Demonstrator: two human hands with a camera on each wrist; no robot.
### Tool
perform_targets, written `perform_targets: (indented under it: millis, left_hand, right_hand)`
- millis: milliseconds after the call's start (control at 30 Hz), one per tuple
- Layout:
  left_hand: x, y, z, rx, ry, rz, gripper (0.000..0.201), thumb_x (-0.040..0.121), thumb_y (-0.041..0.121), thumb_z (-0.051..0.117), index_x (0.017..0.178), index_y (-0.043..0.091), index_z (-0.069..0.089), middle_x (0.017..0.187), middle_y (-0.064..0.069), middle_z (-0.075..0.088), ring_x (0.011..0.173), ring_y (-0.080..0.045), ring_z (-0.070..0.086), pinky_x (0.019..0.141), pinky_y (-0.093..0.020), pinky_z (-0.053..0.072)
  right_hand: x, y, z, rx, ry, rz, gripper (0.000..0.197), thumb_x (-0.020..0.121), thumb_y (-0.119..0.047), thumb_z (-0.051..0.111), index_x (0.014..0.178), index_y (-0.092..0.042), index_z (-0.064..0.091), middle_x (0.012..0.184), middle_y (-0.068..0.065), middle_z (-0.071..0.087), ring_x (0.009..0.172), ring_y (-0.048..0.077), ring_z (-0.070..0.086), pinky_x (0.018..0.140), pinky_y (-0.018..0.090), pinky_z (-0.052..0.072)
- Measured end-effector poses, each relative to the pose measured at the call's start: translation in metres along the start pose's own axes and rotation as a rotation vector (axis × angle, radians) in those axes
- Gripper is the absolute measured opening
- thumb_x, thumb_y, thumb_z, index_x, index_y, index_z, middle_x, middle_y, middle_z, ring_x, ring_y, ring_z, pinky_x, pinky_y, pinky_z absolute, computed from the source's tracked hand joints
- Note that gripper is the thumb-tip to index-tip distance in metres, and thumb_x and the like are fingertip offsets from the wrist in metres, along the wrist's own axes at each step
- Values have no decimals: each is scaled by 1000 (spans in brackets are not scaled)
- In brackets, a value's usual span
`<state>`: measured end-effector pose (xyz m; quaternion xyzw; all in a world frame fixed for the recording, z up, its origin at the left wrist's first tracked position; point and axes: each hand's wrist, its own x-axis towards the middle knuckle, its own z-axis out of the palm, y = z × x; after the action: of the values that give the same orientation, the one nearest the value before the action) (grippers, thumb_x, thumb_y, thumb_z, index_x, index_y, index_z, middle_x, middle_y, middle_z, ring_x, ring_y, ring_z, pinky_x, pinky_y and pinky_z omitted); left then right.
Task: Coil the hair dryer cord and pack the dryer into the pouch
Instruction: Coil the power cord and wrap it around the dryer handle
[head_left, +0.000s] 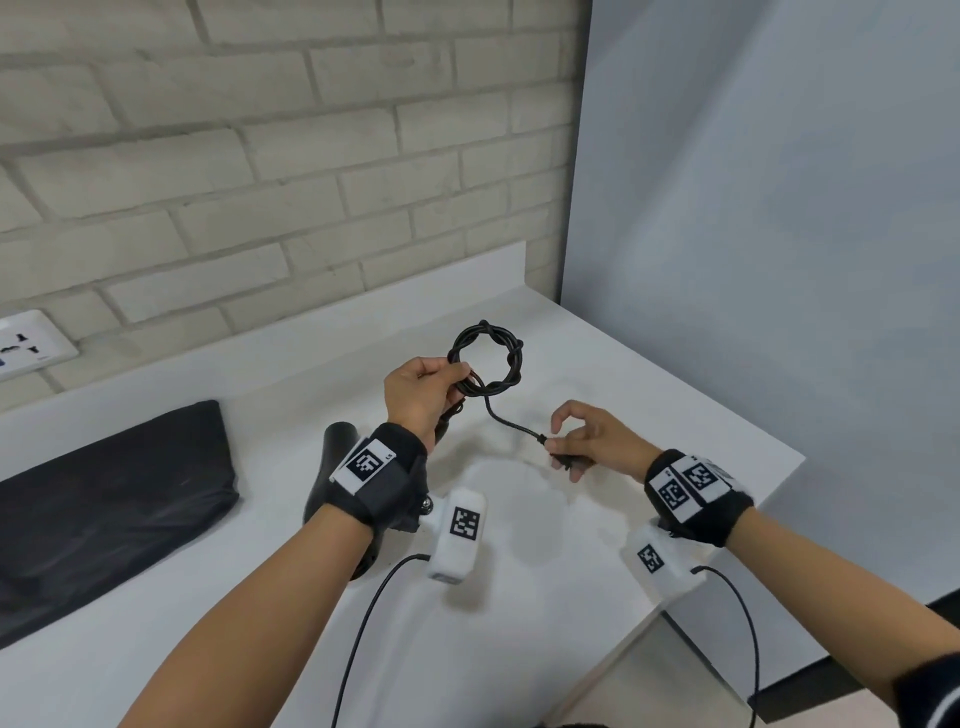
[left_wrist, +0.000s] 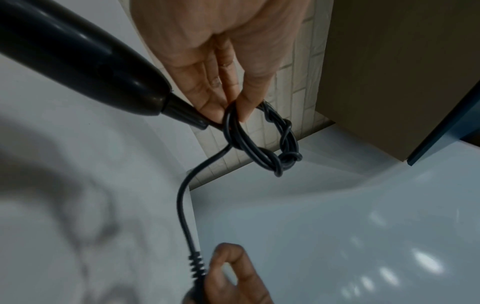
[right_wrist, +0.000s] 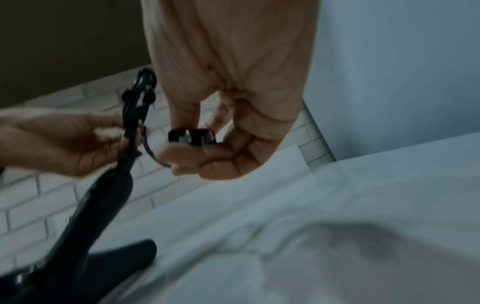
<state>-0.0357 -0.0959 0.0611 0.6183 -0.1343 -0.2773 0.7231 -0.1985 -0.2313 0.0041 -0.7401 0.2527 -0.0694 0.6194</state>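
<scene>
Coiling looked nearly finished, while packing had not begun. Farthest left on the white counter (head_left: 597, 364), the black pouch (head_left: 104, 499) lay flat, with nothing seen going into it and well apart from both hands. Just right of it the hair dryer (head_left: 332, 467) sat under the left wrist, its handle end rising toward the fingers; whether it hung from the cord or rested on the counter could not be told. The left hand (head_left: 421, 395) was curled round one side of the coil (head_left: 485, 358), and the left wrist view showed the fingertips (left_wrist: 245, 111) pressed together on the bundled strands where the cord left the handle. The loops stood above the counter, several turns twisted over one another into a small ring. From the ring's lower edge a short free tail of cord (head_left: 506, 421) ran rightward to the plug (head_left: 563, 460), which the right hand (head_left: 592, 441) pinched between thumb and curled fingers. What seemed left was to tuck this tail, then put the dryer in the pouch.
</scene>
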Motion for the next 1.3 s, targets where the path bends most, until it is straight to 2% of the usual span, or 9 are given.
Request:
perform_targets:
  millis: [200,300,400,500,633,833,933,1167,1300]
  left_hand:
    - [4,3,-3,-37,37,8,17,79,-2,65,70,8,54,72,-14,63,59,-19,57,50,-15,50]
    - [4,4,-5,-56,49,8,18,79,-2,65,70,8,54,70,-13,63,57,-18,58,47,-15,50]
    - [4,3,-4,-68,44,0,16,79,-2,65,71,7,54,72,-14,64,58,-18,59,47,-13,50]
    - [4,3,-5,-80,32,-9,15,80,-2,65,72,7,55,73,-14,64,54,-14,62,48,-14,50]
    - [0,2,-5,-59,8,-26,14,79,-1,65,74,7,55,73,-14,65,49,-11,61,47,-16,50]
    - [-6,-4,-2,-15,-20,-41,16,77,-1,67,71,8,56,67,-13,65,46,-13,59,46,-18,49]
    - [-6,-7,-1,18,-21,-42,17,75,-1,70,69,8,57,67,-15,63,50,-18,55,47,-21,47]
    - [-4,-10,3,72,42,-15,21,71,2,74,62,10,57,61,-12,61,43,-15,56,53,-27,49]
    - [-3,-12,6,108,52,12,21,71,2,73,61,11,56,63,-13,61,52,-24,57,51,-27,46]
  right_hand:
    - [-16,-27,-18,326,0,-73,18,77,-31,67,83,-14,72,64,4,66,50,11,59,59,18,54]
    - [-16,-37,-25,466,-111,-132,57,47,-38,88,95,-13,71,72,3,70,65,13,68,73,22,57]
    - [-15,-46,-27,492,-114,-167,78,38,-35,92,105,-10,63,78,0,72,76,13,71,75,19,55]
    - [-12,-51,-26,458,-14,-198,60,52,-36,85,103,-13,64,77,-4,68,71,9,70,74,17,55]
    - [-3,-51,-13,154,144,-213,14,88,-14,58,99,-13,66,95,1,63,62,4,66,71,15,55]
    - [16,-50,9,-91,169,-221,10,87,-3,59,90,-10,67,77,5,65,43,2,57,54,15,51]
    - [21,-53,22,-173,163,-240,18,87,0,58,102,-6,66,70,-1,67,47,2,60,61,19,55]
    - [15,-62,32,-213,81,-228,44,82,6,58,122,-12,57,114,22,62,100,37,60,94,37,49]
    - [7,-72,26,15,50,-185,26,91,-9,52,113,1,59,109,18,61,91,21,63,91,26,50]
